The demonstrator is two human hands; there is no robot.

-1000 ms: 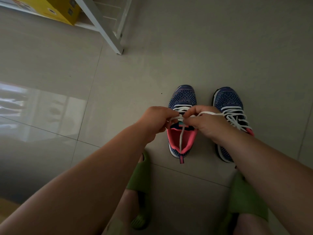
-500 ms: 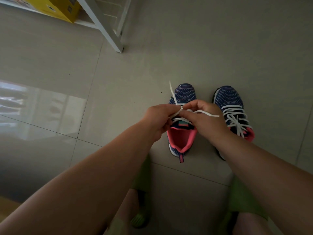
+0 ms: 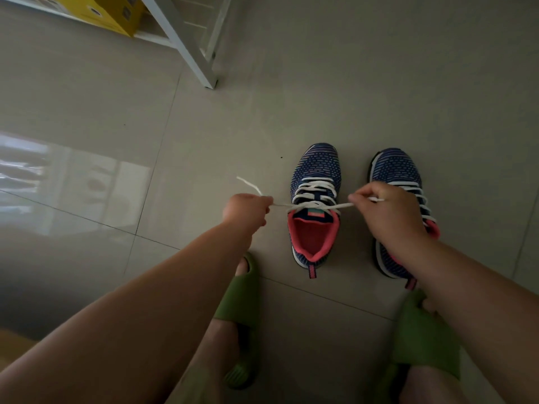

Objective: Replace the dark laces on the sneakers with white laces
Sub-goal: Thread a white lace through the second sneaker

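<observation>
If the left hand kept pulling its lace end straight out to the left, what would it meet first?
Nothing, seemingly: left of the left hand lies only bare tiled floor, though depth is hard to judge.

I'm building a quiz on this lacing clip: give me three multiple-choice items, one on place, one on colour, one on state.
1. Where is the yellow cardboard box?
A top left, on the white shelf
B beside the sneakers
C under a slipper

2. What colour is the sneakers' inner lining?
A green
B coral pink
C white

3. What are the hands doing?
A resting open
B pulling the lace ends apart
C lifting a sneaker

Key: A, the yellow cardboard box sits on the white shelf; B, the left sneaker shows it; C is wrong, B: left hand and right hand stretch the white lace taut.
</observation>
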